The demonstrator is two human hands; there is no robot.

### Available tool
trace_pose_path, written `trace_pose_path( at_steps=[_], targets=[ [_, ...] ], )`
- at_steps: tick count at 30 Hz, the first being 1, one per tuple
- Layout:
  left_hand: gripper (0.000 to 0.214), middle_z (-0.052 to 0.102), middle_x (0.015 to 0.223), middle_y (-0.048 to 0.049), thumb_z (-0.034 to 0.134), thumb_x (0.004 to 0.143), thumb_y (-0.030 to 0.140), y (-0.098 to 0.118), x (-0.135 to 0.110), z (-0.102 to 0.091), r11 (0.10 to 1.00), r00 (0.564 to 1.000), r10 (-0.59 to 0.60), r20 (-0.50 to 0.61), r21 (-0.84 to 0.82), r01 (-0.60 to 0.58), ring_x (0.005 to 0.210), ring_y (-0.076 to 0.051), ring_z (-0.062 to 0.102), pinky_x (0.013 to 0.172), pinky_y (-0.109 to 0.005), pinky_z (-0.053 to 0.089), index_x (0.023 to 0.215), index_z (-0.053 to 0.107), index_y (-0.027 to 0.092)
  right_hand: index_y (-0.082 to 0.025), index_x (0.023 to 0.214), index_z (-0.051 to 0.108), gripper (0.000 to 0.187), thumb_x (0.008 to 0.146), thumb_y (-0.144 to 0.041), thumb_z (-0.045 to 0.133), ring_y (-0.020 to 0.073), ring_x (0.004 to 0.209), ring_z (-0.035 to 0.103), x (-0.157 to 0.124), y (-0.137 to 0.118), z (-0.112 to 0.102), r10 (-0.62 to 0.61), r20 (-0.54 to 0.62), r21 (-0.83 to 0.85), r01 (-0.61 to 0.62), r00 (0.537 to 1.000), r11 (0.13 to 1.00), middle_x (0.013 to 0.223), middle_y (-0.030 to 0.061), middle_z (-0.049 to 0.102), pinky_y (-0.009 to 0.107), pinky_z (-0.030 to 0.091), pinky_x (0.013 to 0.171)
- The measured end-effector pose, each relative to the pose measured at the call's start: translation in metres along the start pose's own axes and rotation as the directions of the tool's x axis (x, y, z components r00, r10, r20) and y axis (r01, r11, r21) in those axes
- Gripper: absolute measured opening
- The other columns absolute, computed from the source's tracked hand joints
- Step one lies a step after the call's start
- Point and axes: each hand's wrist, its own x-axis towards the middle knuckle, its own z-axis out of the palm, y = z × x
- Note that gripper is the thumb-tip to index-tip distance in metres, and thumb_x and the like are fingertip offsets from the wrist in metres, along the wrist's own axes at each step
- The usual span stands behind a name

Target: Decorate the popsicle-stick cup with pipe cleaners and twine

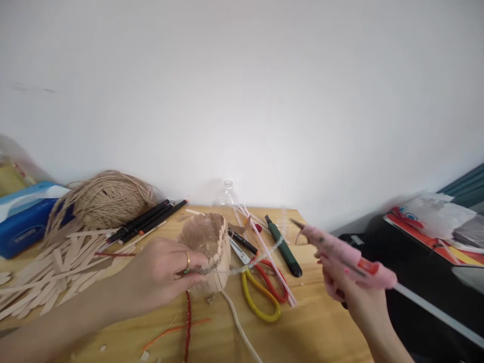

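Note:
My left hand (161, 275), with a ring on one finger, grips a small round basket (207, 241) built of wooden sticks around a clear plastic cup, and pinches a silvery pipe cleaner (249, 262) against its side. A pink glue gun (342, 257) sits in my right hand (346, 287), fingers wrapped round the grip. Its nozzle points left toward the basket, a short way off, and a white glue stick juts from its back.
Loose wooden sticks (49, 272), a ball of raffia twine (108, 199), black pens (147, 219), a blue tissue pack (22, 222), red-and-yellow scissors (260, 290), a green cutter (283, 247) and straws lie on the wooden table (310, 327). Bags lie right of its edge.

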Motion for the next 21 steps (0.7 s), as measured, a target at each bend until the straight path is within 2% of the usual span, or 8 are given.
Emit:
trace_pose_path(
  at_steps=[1,2,3,5,8,11,16,21],
  targets=[
    [0.018,0.067,0.058,0.0006,0.049,0.088,0.028,0.0,0.0,0.0,1.0,0.999,0.009,-0.036,0.015,-0.008,0.047,-0.01,0.059,0.047,-0.021,0.04,0.081,0.062,0.017,-0.018,0.059,0.055,0.031,0.077,-0.044,0.057,0.0073,0.029,0.034,0.005,0.011,-0.006,0.171,-0.051,0.048,-0.168,0.984,0.985,0.039,-0.0042,0.042,0.021,0.024,0.027],
    [0.018,0.068,0.058,0.0008,0.049,0.089,0.029,0.0,0.001,0.001,0.999,0.997,0.02,-0.071,0.028,-0.018,0.047,-0.01,0.06,0.047,-0.02,0.041,0.082,0.061,0.018,-0.018,0.058,0.052,0.033,0.074,-0.046,0.059,0.0069,0.03,0.034,0.009,0.023,-0.012,0.309,-0.066,0.085,-0.303,0.949,0.949,0.04,-0.0046,0.042,0.021,0.023,0.027],
    [0.019,0.068,0.058,0.0011,0.048,0.089,0.031,0.0,0.002,0.001,0.999,0.995,0.03,-0.1,0.04,-0.026,0.047,-0.01,0.06,0.047,-0.02,0.041,0.082,0.061,0.019,-0.018,0.059,0.051,0.033,0.072,-0.047,0.061,0.0065,0.032,0.034,0.013,0.034,-0.016,0.403,-0.069,0.093,-0.396,0.913,0.914,0.041,-0.005,0.042,0.02,0.023,0.028],
    [0.019,0.068,0.058,0.0018,0.047,0.09,0.031,0.002,0.004,0.001,0.998,0.99,0.042,-0.136,0.061,-0.034,0.045,-0.009,0.059,0.045,-0.02,0.041,0.082,0.061,0.02,-0.018,0.057,0.049,0.035,0.07,-0.049,0.061,0.0063,0.033,0.033,0.021,0.054,-0.022,0.48,-0.054,0.073,-0.476,0.876,0.877,0.041,-0.0055,0.04,0.02,0.021,0.03],
    [0.018,0.069,0.058,0.0024,0.048,0.089,0.03,0.003,0.005,0.001,0.997,0.987,0.038,-0.155,0.074,-0.026,0.045,-0.009,0.06,0.045,-0.019,0.041,0.082,0.062,0.02,-0.019,0.05,0.045,0.038,0.067,-0.049,0.062,0.0073,0.033,0.035,0.029,0.079,-0.019,0.51,-0.017,0.01,-0.51,0.86,0.86,0.039,-0.0042,0.041,0.022,0.023,0.031],
    [0.016,0.069,0.058,0.003,0.052,0.087,0.028,0.001,0.004,0.003,0.999,0.992,-0.006,-0.126,0.034,0.01,0.047,-0.009,0.061,0.046,-0.019,0.042,0.081,0.064,0.02,-0.019,0.048,0.046,0.04,0.065,-0.05,0.063,0.0079,0.031,0.036,0.036,0.094,-0.006,0.521,0.044,-0.036,-0.52,0.852,0.853,0.039,-0.0036,0.042,0.023,0.024,0.032],
    [0.015,0.07,0.061,0.0019,0.058,0.082,0.029,-0.006,-0.002,0.002,0.989,0.985,-0.15,-0.088,-0.032,0.147,0.046,-0.009,0.06,0.046,-0.018,0.043,0.081,0.068,0.018,-0.018,0.048,0.049,0.04,0.065,-0.052,0.062,0.0095,0.033,0.04,0.047,0.103,0.015,0.502,0.11,-0.099,-0.493,0.858,0.865,0.037,-0.0031,0.043,0.023,0.027,0.034],
    [0.012,0.07,0.062,0.0022,0.062,0.078,0.027,-0.008,-0.003,0.0,0.952,0.954,-0.297,-0.049,-0.096,0.292,0.047,-0.008,0.057,0.045,-0.016,0.042,0.081,0.07,0.019,-0.018,0.05,0.052,0.042,0.069,-0.055,0.058,0.0111,0.034,0.039,0.048,0.11,0.022,0.499,0.125,-0.192,-0.472,0.858,0.86,0.031,-0.0048,0.036,0.024,0.027,0.036]
  ],
)
